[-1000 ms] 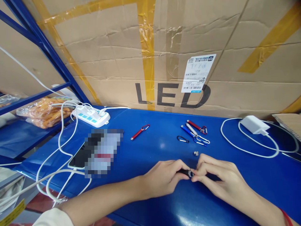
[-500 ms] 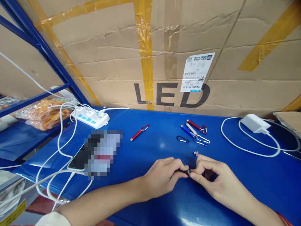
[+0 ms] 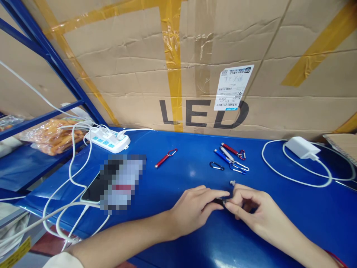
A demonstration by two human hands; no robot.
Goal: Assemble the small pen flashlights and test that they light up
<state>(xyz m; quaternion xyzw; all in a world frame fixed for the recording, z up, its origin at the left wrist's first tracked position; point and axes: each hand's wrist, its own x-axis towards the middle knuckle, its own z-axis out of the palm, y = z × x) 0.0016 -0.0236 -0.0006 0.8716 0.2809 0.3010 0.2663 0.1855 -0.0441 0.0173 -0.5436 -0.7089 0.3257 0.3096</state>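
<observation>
My left hand (image 3: 195, 209) pinches a small black mini flashlight (image 3: 220, 201) low over the blue table (image 3: 178, 182). My right hand (image 3: 252, 208) meets it at the flashlight's end, fingertips pinched on a tiny part I cannot make out. A small silver cap (image 3: 232, 182) lies just beyond my right fingers. Farther back lie a black carabiner (image 3: 216, 166), a cluster of red, silver and blue mini flashlights (image 3: 231, 154) with clips, and a lone red mini flashlight (image 3: 165, 157).
A large taped cardboard box marked LED (image 3: 195, 67) walls off the back. A white power strip (image 3: 108, 139) with cables sits at left, beside a phone (image 3: 93, 188) and a blurred object. A white charger (image 3: 301, 147) with looped cord lies at right. Blue shelving (image 3: 41, 111) holds orange bags.
Both hands shifted slightly up the table and closer together; my right fingers curled tighter at the flashlight's end.
</observation>
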